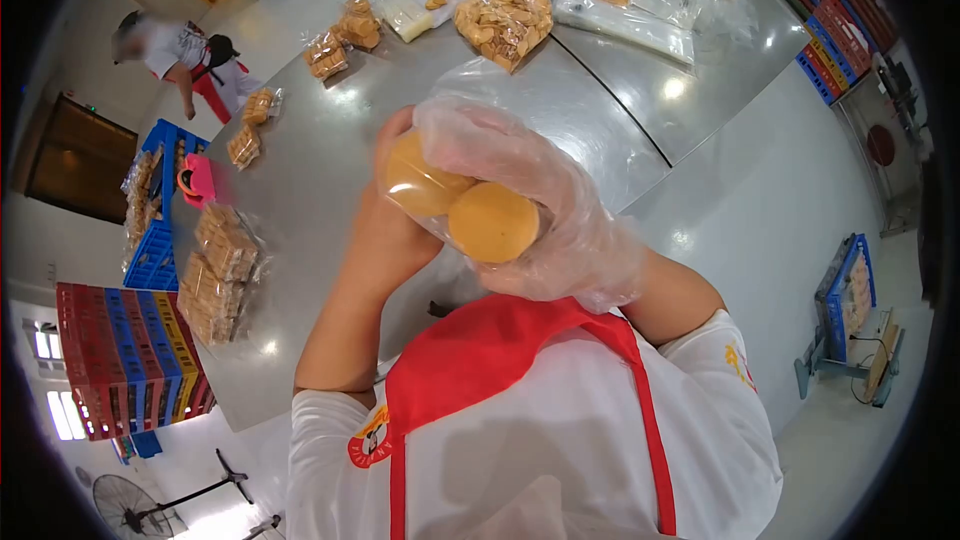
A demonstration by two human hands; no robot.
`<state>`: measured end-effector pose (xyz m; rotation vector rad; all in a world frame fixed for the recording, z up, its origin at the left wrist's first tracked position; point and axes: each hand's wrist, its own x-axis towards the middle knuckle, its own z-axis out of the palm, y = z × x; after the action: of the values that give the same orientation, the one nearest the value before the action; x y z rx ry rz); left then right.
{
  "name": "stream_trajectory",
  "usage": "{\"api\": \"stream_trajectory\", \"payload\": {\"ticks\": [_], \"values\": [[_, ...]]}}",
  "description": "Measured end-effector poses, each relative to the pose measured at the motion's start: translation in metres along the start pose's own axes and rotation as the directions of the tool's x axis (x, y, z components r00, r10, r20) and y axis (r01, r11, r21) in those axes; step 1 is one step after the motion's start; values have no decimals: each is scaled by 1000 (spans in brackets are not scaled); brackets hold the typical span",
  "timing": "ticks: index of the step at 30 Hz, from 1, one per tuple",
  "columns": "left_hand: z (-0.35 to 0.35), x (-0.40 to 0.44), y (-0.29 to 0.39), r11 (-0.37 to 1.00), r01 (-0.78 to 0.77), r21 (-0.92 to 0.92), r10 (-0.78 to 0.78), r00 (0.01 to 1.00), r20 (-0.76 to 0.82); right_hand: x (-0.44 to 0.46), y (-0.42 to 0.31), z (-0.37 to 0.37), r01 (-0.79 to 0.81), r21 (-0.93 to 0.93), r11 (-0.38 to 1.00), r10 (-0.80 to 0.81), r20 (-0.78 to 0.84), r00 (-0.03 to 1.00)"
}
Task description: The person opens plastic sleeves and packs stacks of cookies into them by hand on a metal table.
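Two stacks of round yellow-brown biscuits (493, 222) are between my hands, above the near part of the metal table (300, 130). My left hand (392, 225) is bare and wrapped round the left side of a clear bag (420, 180) with one stack in it. A loose clear plastic glove covers my right hand (560, 200), whose fingers curl over the top and right side of the biscuits. The front biscuit faces up near the bag's opening. How far the second stack is inside the bag cannot be told.
Packed biscuit bags (222, 260) lie at the table's left, beside a pink tape dispenser (198, 180) and a blue crate (155, 250). A big bag of biscuits (505, 25) and plastic sleeves (625, 25) lie at the far side. Another person (195, 55) stands at the upper left.
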<state>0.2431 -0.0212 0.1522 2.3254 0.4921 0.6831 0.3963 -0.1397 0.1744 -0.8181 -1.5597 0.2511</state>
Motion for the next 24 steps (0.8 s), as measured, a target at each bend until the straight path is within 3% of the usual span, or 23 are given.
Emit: {"api": "stream_trajectory", "payload": {"ticks": [1, 4, 6, 10, 13, 15, 16, 17, 18, 19, 22, 24], "values": [[2, 0, 1, 999, 35, -30, -34, 999, 26, -3, -3, -2, -22, 0, 1000, 22, 5, 1000], [12, 6, -8, 995, -102, 0, 102, 995, 25, -17, -3, -6, -141, 135, 981, 148, -44, 988], [15, 12, -14, 983, -181, 39, 182, 983, -2, -21, -9, -11, -204, 91, 975, 210, -53, 976], [13, 20, -4, 980, -197, 17, 197, 970, -145, -19, -7, -17, -89, -59, 994, 84, -82, 993], [6, 22, 11, 929, -280, 241, 312, 944, -106, -27, -4, -12, -219, -386, 896, 209, -68, 976], [7, 21, 19, 808, -344, 478, 386, 922, 12, -24, 1, -7, -335, -412, 847, 312, -125, 942], [9, 21, 22, 776, -378, 505, 411, 910, 51, -22, 4, -4, -390, -422, 818, 360, -153, 920], [12, 22, 25, 742, -412, 530, 433, 897, 91, -25, 9, 0, -487, -35, 872, 467, -237, 852], [15, 24, 28, 705, -444, 553, 454, 882, 129, -30, 16, 4, -489, 358, 795, 588, -261, 765], [17, 24, 32, 698, -454, 554, 444, 881, 162, -33, 22, 8, -397, 697, 597, 706, -223, 672], [21, 25, 45, 657, -488, 575, 399, 872, 284, -20, 47, 15, -116, 935, 334, 809, -221, 545], [22, 23, 54, 604, -518, 606, 342, 855, 391, -26, 70, 23, -181, 894, 409, 808, -263, 527]]}}
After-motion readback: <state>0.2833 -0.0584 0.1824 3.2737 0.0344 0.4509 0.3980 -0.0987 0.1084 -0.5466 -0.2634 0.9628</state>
